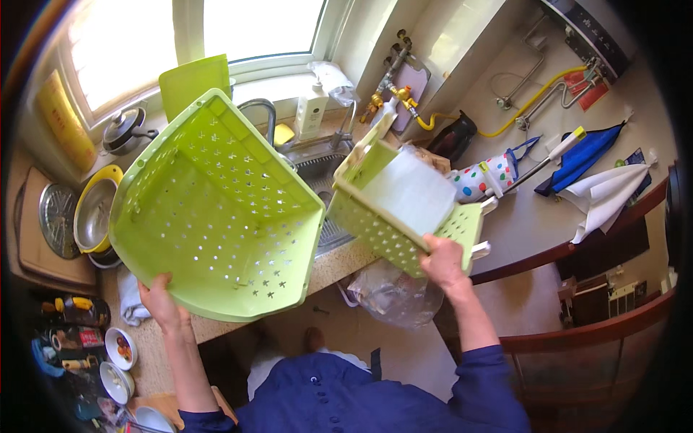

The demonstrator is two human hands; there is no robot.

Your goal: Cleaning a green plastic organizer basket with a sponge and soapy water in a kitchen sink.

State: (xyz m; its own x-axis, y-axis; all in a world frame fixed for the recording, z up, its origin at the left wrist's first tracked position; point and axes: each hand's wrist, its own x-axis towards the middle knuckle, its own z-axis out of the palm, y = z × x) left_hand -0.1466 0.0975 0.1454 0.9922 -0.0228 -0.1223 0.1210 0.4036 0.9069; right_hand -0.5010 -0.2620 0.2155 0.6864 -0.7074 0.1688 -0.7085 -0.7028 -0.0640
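Observation:
My left hand (pixel 165 308) grips the lower left rim of a large green perforated plastic basket (pixel 216 216), tilted with its inside towards me above the counter. My right hand (pixel 446 262) is closed on the rim of a smaller green perforated plastic basket (pixel 379 227), held to the right of the large one. A translucent white plastic piece (pixel 414 189) lies in the smaller basket, and white feet or clips (pixel 481 249) stick out at its right end. Between the two baskets, part of the metal sink (pixel 325 173) shows behind them.
A curved faucet (pixel 262 111), a yellow sponge (pixel 283 134) and a white pump bottle (pixel 311 113) stand behind the sink. Pots and a yellow-rimmed bowl (pixel 97 211) are at left, above white bowls (pixel 120 349). A plastic bag (pixel 398 297) hangs below the counter's edge (pixel 335 270).

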